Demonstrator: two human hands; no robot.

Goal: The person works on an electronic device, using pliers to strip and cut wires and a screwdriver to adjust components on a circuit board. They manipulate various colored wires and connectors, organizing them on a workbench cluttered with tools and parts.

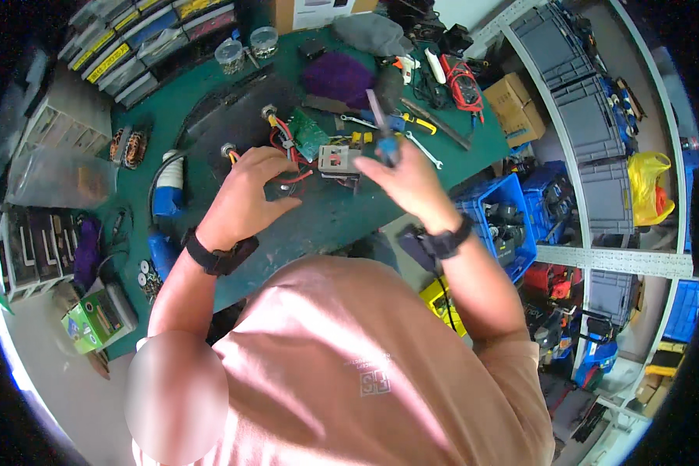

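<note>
My left hand is over a black panel beside red and yellow wires, with fingers curved and thumb apart. My right hand grips a blue-handled tool with a long upright shaft, slightly blurred. Between my hands lies a light metal box with wires under it. A green circuit board rests behind the box. Wrenches, a yellow-handled tool and a metal bar lie to the right.
A green bench holds a white-and-blue cylinder at left, parts drawers, a purple cloth, two clear jars and red cables. Metal shelving with grey bins and blue crates stands at right.
</note>
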